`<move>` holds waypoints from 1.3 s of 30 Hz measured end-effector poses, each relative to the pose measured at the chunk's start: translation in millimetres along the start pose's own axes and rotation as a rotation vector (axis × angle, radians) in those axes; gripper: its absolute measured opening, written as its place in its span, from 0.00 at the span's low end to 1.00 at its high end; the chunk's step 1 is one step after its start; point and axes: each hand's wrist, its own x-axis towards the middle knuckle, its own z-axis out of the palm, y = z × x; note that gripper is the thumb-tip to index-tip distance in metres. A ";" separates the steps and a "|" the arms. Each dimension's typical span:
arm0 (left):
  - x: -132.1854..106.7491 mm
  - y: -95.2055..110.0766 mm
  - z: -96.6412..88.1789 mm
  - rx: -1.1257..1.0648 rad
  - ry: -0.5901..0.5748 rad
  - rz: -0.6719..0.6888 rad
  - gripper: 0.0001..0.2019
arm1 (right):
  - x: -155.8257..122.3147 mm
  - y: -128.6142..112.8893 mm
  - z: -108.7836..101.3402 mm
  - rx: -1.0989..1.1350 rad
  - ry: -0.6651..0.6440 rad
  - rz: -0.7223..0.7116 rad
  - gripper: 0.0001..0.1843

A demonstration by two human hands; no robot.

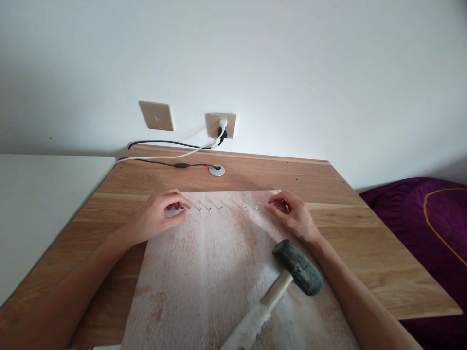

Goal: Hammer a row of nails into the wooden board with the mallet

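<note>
A pale whitewashed board (219, 272) lies on the wooden desk (328, 194). Several small nails (226, 207) stand in a row near the board's far edge. My left hand (162, 214) rests at the left end of the row, fingers curled and pinched at the leftmost nail. My right hand (292, 214) rests at the right end, fingers curled together just beside the last nail; I cannot make out whether it grips anything. A rubber mallet (292, 272) with a dark head and a pale handle lies on the board beside my right forearm.
Two wall plates are on the wall behind the desk, one with plugs (221, 125). Black and white cables (171, 158) run across the desk's back edge to a round grommet (216, 170). A white surface (44, 194) adjoins on the left; purple fabric (419, 214) lies on the right.
</note>
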 end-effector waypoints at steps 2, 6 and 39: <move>-0.7 -0.6 -0.6 -0.011 -0.003 -0.025 0.07 | -1.0 -1.1 0.7 -0.055 0.034 -0.034 0.16; -1.6 -2.5 -1.1 -0.027 -0.015 -0.041 0.08 | -2.9 -2.3 2.5 -0.139 0.047 -0.092 0.18; -1.0 -2.7 4.2 0.026 0.032 -0.037 0.13 | -4.1 -10.1 1.8 -0.206 -0.010 -0.261 0.09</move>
